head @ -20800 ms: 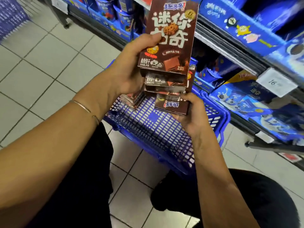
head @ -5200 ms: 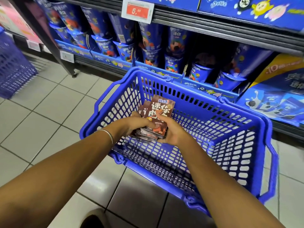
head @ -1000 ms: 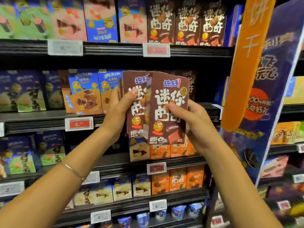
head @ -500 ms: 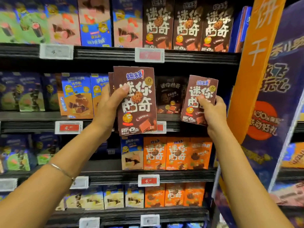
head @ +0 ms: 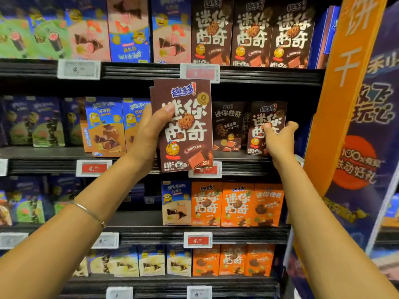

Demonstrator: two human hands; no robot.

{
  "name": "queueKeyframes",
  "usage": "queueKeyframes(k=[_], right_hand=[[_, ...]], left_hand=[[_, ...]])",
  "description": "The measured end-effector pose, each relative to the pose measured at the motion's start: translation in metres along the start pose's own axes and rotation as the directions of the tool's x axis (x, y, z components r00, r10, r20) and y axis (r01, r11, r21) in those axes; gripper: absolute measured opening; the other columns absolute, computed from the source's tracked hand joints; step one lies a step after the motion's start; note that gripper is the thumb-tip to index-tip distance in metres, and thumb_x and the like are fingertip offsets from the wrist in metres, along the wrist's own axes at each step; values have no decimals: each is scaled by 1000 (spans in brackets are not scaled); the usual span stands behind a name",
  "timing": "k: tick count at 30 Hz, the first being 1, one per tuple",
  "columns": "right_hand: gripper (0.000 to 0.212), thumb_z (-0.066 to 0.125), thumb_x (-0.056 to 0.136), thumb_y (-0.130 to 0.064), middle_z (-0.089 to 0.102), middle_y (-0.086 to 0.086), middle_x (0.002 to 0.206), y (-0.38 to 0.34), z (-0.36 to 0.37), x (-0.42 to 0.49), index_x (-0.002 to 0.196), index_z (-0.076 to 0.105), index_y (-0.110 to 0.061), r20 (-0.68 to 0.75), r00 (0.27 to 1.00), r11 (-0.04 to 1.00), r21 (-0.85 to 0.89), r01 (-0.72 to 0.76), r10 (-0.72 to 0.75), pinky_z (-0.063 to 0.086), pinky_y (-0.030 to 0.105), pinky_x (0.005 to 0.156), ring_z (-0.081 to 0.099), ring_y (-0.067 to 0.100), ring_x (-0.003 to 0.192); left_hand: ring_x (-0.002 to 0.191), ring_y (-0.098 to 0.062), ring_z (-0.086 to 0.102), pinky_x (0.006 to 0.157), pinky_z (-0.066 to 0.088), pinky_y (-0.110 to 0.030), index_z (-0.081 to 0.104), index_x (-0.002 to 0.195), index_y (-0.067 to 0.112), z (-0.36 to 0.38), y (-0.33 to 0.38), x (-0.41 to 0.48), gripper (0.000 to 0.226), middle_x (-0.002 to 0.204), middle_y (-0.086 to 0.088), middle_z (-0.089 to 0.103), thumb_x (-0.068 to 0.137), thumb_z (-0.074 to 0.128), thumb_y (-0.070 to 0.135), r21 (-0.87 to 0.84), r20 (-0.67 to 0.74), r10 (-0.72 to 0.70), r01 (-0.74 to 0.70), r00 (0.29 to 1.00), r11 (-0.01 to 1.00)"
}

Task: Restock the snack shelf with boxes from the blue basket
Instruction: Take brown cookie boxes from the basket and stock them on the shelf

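My left hand (head: 149,134) grips a small stack of brown cookie boxes (head: 183,126), held upright in front of the second shelf (head: 241,162). My right hand (head: 278,139) holds one brown box (head: 266,117) standing at the right end of that shelf, fingers on its front and thumb at its right side. Another brown box (head: 227,126) stands on the shelf just left of it. The blue basket is out of view.
Brown boxes (head: 252,33) of the same kind fill the top shelf's right side. Orange boxes (head: 237,203) stand on the shelf below. Blue snack boxes (head: 103,126) stand to the left. An orange and blue banner (head: 349,104) borders the shelves on the right.
My right hand has carried its single brown box rightward and back onto the second shelf. My left hand keeps the remaining stack in nearly the same place.
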State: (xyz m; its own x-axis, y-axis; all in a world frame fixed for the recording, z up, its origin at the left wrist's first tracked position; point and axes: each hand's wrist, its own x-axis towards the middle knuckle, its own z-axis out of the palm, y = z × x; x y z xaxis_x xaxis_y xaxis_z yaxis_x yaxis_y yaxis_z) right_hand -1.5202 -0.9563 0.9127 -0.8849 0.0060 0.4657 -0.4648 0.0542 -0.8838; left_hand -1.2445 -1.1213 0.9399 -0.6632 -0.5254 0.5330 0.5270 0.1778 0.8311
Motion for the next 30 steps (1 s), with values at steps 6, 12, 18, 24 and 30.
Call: queueKeyframes(k=[6,12,18,24,30], right_hand=[[56,59,98,-39,34,20,146,-2,15,5,139,38,-8,-3,1000,963,-267,16,-18,48,56,100,39,40,132],[55,60,97,-32,39,21,144,-3,23,7,140,38,-4,-15,999,952,-304,24,-31,48,53,101,47,39,129],[47,61,97,-27,42,21,140,-1,25,7,134,43,-4,-32,998,946,-322,44,-58,50,47,97,49,37,124],[56,68,94,-27,42,20,142,-6,21,2,137,42,-3,-39,999,959,-281,22,-35,45,36,90,49,35,126],[54,62,95,-47,43,7,142,-35,9,-63,138,49,-18,-67,972,970,-108,216,-224,41,28,98,45,20,129]], left_hand=[[112,-35,74,91,63,-48,52,149,14,0,-6,2,95,134,-16,71,69,72,61,22,15,-19,19,1000,1000],[115,-37,73,94,61,-51,52,149,12,-1,-8,3,96,135,-17,71,69,72,61,35,22,-44,43,999,998],[106,-30,77,85,62,-44,51,148,14,0,-9,2,80,131,-14,73,81,70,53,27,7,-55,55,998,998],[104,-28,77,85,64,-42,52,147,13,1,-9,1,71,129,-13,74,86,62,48,16,16,-55,55,998,998],[109,-32,75,87,62,-45,48,150,11,1,-13,0,87,134,-16,70,78,70,55,-2,35,-34,34,999,999]])
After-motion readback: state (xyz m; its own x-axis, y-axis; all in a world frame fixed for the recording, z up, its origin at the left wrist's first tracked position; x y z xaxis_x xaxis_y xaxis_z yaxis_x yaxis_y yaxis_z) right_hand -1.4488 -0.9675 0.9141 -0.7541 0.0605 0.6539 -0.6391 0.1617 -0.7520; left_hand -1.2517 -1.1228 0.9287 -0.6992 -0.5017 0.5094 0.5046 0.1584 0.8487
